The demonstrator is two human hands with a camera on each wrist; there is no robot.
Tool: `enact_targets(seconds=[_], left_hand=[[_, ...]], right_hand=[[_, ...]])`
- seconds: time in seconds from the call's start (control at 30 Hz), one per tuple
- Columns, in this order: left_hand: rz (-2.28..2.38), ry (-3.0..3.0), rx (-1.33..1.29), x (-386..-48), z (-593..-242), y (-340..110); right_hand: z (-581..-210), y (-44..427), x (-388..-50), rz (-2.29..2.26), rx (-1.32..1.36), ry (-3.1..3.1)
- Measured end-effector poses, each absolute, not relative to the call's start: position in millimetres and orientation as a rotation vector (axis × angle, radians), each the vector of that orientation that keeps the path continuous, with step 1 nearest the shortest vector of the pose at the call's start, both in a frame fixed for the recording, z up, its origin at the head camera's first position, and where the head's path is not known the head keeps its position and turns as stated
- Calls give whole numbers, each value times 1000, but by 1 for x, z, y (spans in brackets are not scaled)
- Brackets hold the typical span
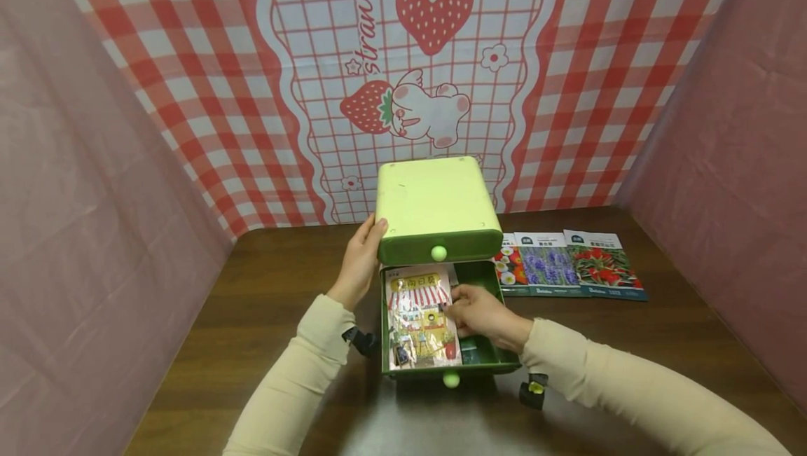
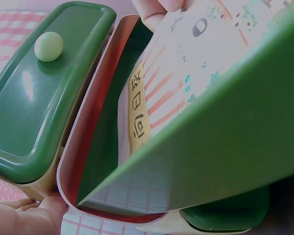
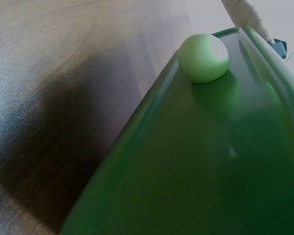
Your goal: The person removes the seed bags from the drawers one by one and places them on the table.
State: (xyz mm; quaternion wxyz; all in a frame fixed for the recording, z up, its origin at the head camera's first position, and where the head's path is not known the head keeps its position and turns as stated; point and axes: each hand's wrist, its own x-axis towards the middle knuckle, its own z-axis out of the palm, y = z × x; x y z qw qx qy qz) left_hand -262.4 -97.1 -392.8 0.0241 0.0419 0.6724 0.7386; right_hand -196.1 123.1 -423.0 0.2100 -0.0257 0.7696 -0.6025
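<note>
A small light-green drawer cabinet [image 1: 435, 193] stands on the table with a lower green drawer [image 1: 482, 370] pulled out. My left hand [image 1: 361, 260] rests against the cabinet's left side, thumb by the front corner of the top. Inside the drawer, on its left, is a seed packet [image 1: 416, 344] with a striped-awning picture and a yellow title band. My right hand [image 1: 484, 316] reaches into the drawer and pinches the packet's right edge. In the left wrist view the packet [image 2: 161, 93] leans at a slant. The right wrist view shows only the drawer front and its round knob [image 3: 203, 58].
Several flower seed packets [image 1: 547, 263] lie overlapping on the wooden table [image 1: 290, 274], right of the cabinet. The closed upper drawer has a pale round knob [image 1: 438, 253]. A red-checked strawberry cloth [image 1: 416, 92] hangs behind, with pink curtains [image 1: 712, 134] at both sides.
</note>
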Motion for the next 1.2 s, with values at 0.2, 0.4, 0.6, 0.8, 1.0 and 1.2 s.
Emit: enact_targets(seconds=[0.2,0.4,0.6,0.8,1.0,1.2], left_hand=[[2285,2081,133,-262,-392,-97],[2281,2086,114,-263,-393,-97],[2282,2093,107,-264,-393,-97],[2267,2127,130,-264,-393,-97],[2268,2126,111,-264,-392,-97],[2284,2112,97,-263,-392,-96]], right_hand=[[-422,124,-197,-1683,-81,2156],[-412,131,-200,-1743,-82,2121],[-400,145,-195,-1757,-83,2041],[-391,158,-185,-1775,-91,1920],[-384,170,-173,-1768,-77,1879],[-374,188,-160,-1778,-73,1832]])
